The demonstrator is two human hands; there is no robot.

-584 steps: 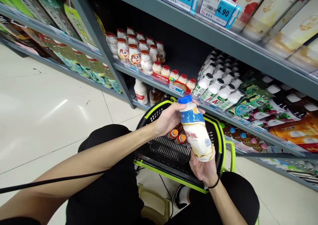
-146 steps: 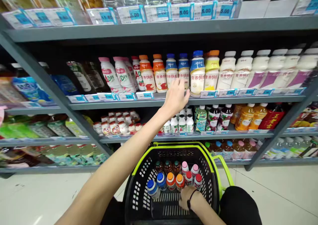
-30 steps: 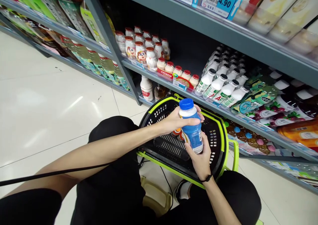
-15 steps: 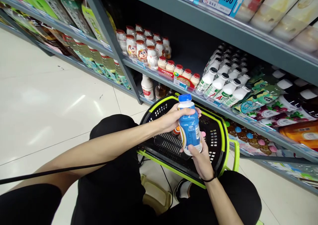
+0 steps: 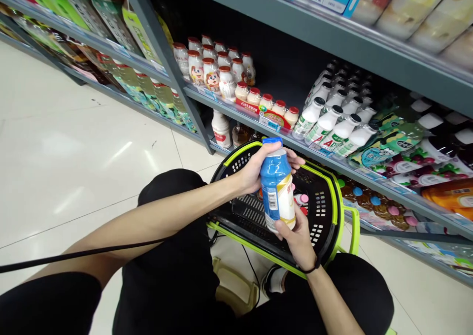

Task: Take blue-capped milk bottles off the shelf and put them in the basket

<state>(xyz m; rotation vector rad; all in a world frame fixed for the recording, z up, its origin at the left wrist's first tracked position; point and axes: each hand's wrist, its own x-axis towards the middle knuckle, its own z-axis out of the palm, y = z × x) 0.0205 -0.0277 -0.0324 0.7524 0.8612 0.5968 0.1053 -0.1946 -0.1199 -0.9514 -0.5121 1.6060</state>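
Observation:
A blue and white bottle point(image 5: 278, 189) with a blue cap is held upright, slightly tilted, between my hands. My left hand point(image 5: 254, 170) grips its upper part, the thumb just below the cap and the fingers behind. The base rests in my right hand point(image 5: 298, 236), its thumb on the front of the label. A barcode and a white and gold label panel face me. Below the bottle is a black basket point(image 5: 320, 204) with a lime green rim, with a pink-capped bottle point(image 5: 301, 198) and other items partly hidden inside.
Ahead, a grey shelf point(image 5: 236, 109) bears red-capped small bottles point(image 5: 226, 83), a red pack of small bottles point(image 5: 266, 103) and white black-capped bottles point(image 5: 311, 116). More drinks stand on the left shelf. My knees flank the basket; a thin black cord crosses my left arm.
The bottle has turned about its length, bringing the barcode leftward and the white and gold panel into view. My left thumb has moved up near the cap, and its fingers have spread behind the bottle.

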